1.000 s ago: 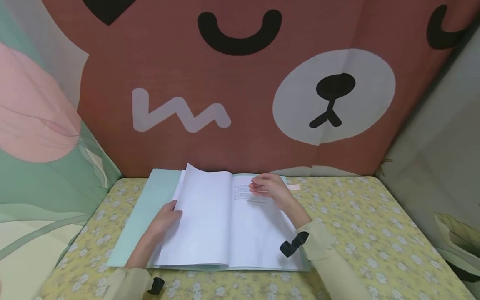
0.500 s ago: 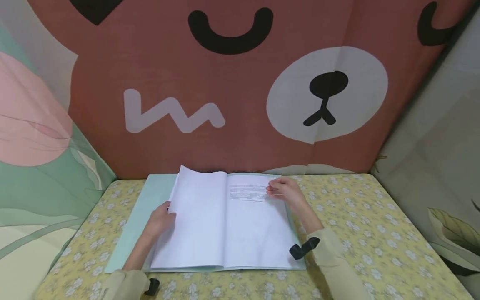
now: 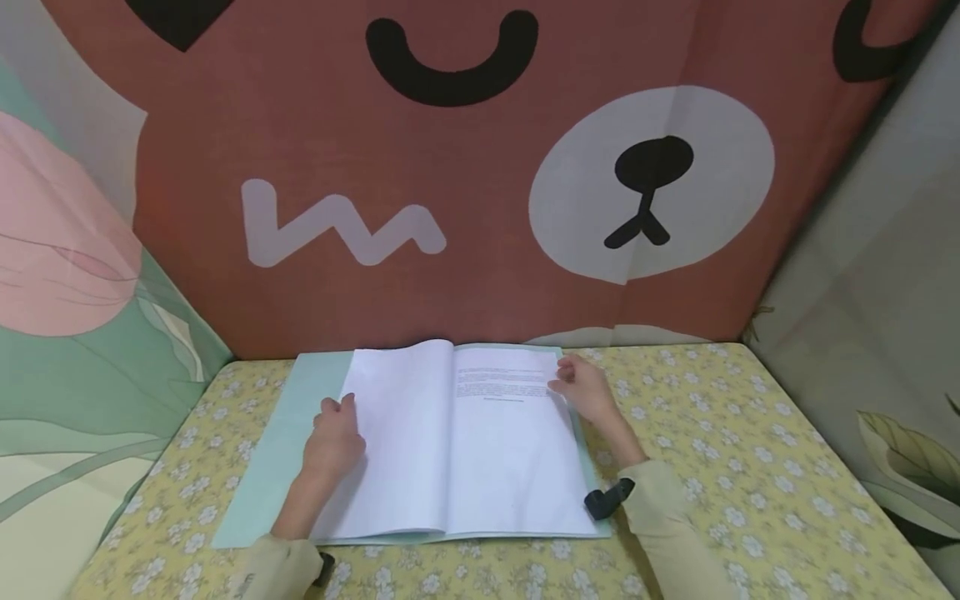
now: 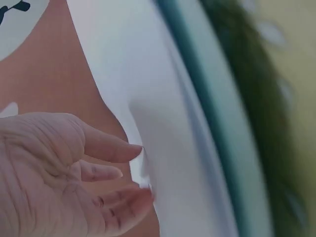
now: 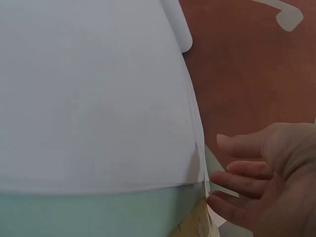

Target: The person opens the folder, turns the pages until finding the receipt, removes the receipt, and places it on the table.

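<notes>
A light green folder (image 3: pixel 258 483) lies spread out, with white paper sheets in it. The left-hand page (image 3: pixel 401 442) is blank and bulges up near the middle fold; the right-hand page (image 3: pixel 513 467) carries several lines of print near its top. At the left page's outer edge is my left hand (image 3: pixel 333 437), its thumb and fingertips apart right at the paper's edge in the left wrist view. My right hand (image 3: pixel 588 392) is by the upper outer edge of the right page, thumb apart from loosely bent fingers (image 5: pixel 242 185), whose tips come right up to the sheets' corner.
The table is covered with a yellow floral cloth (image 3: pixel 712 467). Directly behind the folder rises a reddish-brown fabric wall (image 3: pixel 487 300) with a cartoon face. Patterned side panels stand left and right, and a black strap piece (image 3: pixel 609 498) sits at the right cuff.
The left page's raised upper corner has come down. My left hand has loosened from that page's edge, fingers spreading. My right hand has moved right, from over the print to the page's edge.
</notes>
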